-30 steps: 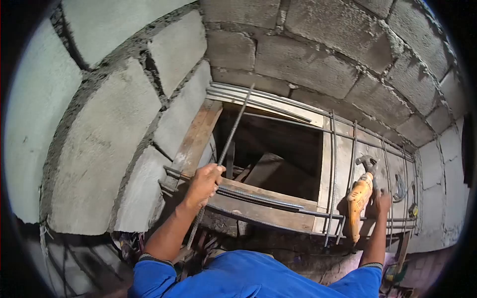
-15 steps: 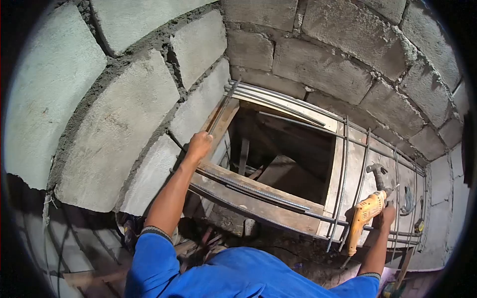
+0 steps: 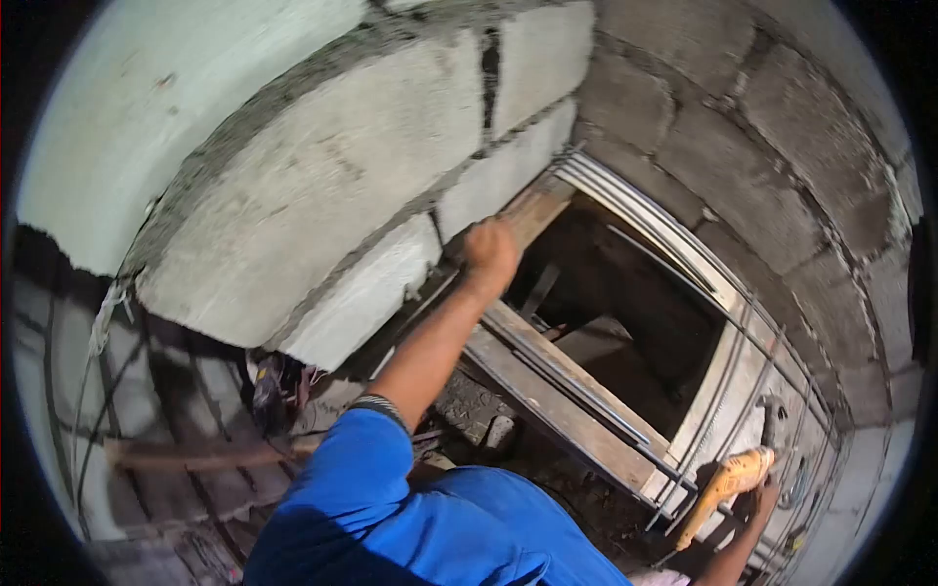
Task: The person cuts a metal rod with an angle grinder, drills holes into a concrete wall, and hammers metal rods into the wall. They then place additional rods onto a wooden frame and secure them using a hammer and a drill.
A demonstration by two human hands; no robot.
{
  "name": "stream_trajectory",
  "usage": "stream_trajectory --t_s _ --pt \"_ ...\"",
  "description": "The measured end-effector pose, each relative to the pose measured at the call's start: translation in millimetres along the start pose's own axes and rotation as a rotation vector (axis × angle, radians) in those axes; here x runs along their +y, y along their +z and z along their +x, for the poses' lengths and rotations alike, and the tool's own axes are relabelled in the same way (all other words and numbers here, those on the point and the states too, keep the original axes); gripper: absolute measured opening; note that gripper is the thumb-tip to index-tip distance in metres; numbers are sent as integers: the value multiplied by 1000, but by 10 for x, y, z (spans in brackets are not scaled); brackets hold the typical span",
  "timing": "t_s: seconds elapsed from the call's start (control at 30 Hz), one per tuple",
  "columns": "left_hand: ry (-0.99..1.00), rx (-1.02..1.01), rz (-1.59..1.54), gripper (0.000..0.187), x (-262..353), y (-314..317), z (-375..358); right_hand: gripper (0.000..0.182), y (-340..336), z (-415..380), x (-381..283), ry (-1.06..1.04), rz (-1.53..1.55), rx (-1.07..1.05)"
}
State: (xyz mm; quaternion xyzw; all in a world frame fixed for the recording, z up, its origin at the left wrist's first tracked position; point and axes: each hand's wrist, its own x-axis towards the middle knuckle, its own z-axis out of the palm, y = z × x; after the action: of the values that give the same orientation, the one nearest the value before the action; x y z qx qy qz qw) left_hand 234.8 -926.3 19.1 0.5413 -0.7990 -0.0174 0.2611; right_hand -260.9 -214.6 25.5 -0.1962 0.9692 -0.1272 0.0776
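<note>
My left hand [image 3: 491, 252] is closed in a fist beside the block wall, above the wooden edge of the opening. It appears to grip a rebar, mostly hidden by the fist and forearm. My right hand [image 3: 765, 500] is low at the right, against the far side of a yellow power drill [image 3: 731, 479]. Its fingers are too hidden to show whether they grip anything. The drill lies across crossed steel bars on the board, next to a hammer [image 3: 772, 408]. More rebars [image 3: 635, 210] lie along the far side of the wooden frame [image 3: 586, 400].
Concrete block walls [image 3: 371, 166] rise at the left and back. The wooden frame surrounds a dark, deep opening [image 3: 625, 293] with loose boards below. Bars [image 3: 782, 381] cross the board at right. A wooden strip [image 3: 195, 454] and shadowed bars are at lower left.
The view has swung left and tilted. My left fist has moved back toward me along the left side of the frame. The drill and hammer keep their places on the board.
</note>
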Motion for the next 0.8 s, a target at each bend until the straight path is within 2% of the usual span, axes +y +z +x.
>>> stream_trajectory --t_s 0.1,0.23,0.33,0.43,0.47,0.5,0.57,0.63,0.67,0.7,0.77,0.8 --pt "-30 88 -4 21 123 -73 -86 48 53 45 -31 8 -22 1" --pt "-190 21 1 27 218 -148 -33 49 89 99 -112 18 -48 -7" --pt "-77 176 72 38 275 -93 -15 50 122 176 -107 4 -49 3" --pt "-39 23 67 56 326 -122 14 50 127 130 89 16 -21 59" --pt "-3 94 47 58 329 -105 -6 51 191 151 176 13 -12 82" --pt "29 81 -8 56 407 -175 -17 51 249 187 238 12 2 99" --pt "203 157 -217 54 838 -359 -164 51 395 209 556 36 19 133" --pt "260 -298 -544 58 1597 -945 -494 49 385 115 346 83 -110 201" --pt "425 -509 -683 58 1941 -990 -735 47 367 42 216 109 -173 233" --pt "581 -706 -800 59 2254 -1040 -978 45 145 -157 -316 129 -213 227" --pt "633 -1158 -1054 63 2742 -854 -1608 43 -37 -334 -773 121 -171 214" --pt "761 -1026 -1034 67 3007 -816 -1860 42 -45 -357 -808 121 -179 221"
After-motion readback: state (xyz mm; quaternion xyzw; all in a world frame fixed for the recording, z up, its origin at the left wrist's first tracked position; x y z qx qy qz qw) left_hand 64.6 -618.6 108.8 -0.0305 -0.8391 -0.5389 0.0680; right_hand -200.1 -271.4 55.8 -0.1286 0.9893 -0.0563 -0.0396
